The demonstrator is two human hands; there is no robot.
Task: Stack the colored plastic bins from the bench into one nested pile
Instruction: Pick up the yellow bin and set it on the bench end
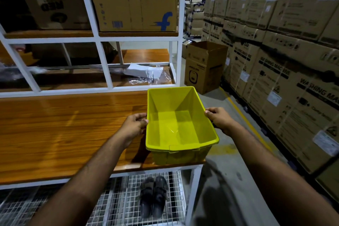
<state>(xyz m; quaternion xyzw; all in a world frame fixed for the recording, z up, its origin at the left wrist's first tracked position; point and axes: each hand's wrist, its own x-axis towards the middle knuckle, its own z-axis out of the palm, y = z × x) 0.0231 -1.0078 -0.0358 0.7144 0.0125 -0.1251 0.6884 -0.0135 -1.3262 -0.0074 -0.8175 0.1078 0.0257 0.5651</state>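
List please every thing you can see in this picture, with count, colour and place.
bin: one, yellow, empty, at the bench's right end
bench: one, brown wood top, white frame
boxes on shelf: two, brown, upper shelf behind the bench
plastic wrap: one heap, clear and white, lower shelf
open box: one, brown, on the floor at right
stacked cartons: many, brown, right wall
sandals: one pair, dark, wire rack under the bench
left hand: grips the bin's left rim
right hand: grips the bin's right rim
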